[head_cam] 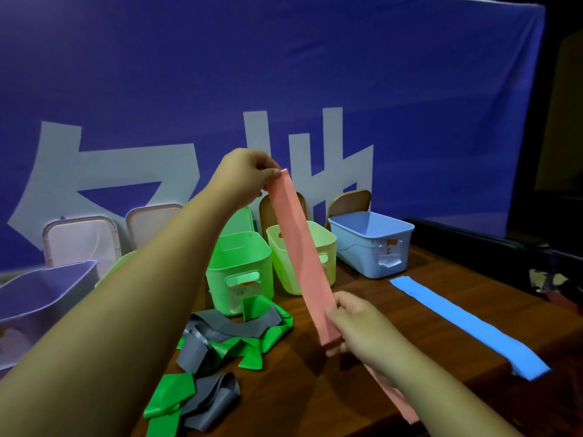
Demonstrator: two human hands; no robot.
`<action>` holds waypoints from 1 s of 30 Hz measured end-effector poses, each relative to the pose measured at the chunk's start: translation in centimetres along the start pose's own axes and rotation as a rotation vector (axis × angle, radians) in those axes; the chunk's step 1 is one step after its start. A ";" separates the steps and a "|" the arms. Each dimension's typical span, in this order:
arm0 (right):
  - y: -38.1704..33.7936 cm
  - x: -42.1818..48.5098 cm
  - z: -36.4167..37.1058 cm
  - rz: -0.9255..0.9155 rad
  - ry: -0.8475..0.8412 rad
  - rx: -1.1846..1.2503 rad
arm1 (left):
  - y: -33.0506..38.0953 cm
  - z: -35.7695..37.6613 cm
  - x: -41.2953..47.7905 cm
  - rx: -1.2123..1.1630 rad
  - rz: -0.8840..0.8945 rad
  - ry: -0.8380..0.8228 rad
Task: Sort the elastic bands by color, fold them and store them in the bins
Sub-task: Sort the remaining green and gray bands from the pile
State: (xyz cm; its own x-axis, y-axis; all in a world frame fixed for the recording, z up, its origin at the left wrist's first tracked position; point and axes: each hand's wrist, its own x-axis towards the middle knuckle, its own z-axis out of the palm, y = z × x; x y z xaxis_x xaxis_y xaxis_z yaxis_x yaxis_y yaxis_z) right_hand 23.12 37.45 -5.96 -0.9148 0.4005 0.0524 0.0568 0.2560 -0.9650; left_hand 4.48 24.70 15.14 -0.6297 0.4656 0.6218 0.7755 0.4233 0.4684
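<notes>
Both hands' fingers (pixel 331 312) clamped on pink band (pixel 299 247), before green bin (pixel 239 269), green-grey heap (pixel 227 339) below.

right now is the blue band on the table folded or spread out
Spread out: the blue band lies flat at full length on the table, untouched.

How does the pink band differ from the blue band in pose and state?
The pink band is held in the air, stretched between the left hand and the right hand; the blue band lies flat on the table, untouched. The pink band slants steeply; the blue band runs level across the wood. Both are long flat strips.
</notes>
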 end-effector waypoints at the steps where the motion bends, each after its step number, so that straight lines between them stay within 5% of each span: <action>1: 0.0 -0.3 -0.5 -0.001 0.007 -0.045 | -0.2 0.4 0.1 0.002 -0.007 0.001; 6: 0.9 -2.1 -3.5 -0.046 0.083 -0.269 | -1.2 3.4 0.5 0.036 -0.042 -0.002; 14: 3.3 -6.5 -7.0 0.014 0.146 -0.301 | -3.1 12.2 -2.7 0.153 -0.039 -0.064; 24: 7.0 -9.2 -7.5 0.056 0.216 -0.409 | -6.0 22.7 -7.7 0.352 -0.149 -0.311; 30: 7.8 -9.1 -7.5 0.025 0.223 -0.481 | -7.5 25.4 -9.7 0.427 -0.131 -0.241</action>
State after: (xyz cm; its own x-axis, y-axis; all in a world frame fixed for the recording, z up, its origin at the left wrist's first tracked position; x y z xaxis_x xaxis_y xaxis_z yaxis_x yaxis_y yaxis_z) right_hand 34.92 42.42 -12.04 -0.8067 0.5755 0.1343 0.3024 0.5973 -0.7428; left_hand 3.63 36.68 -10.35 -0.7522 0.5323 0.3884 0.6334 0.7466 0.2034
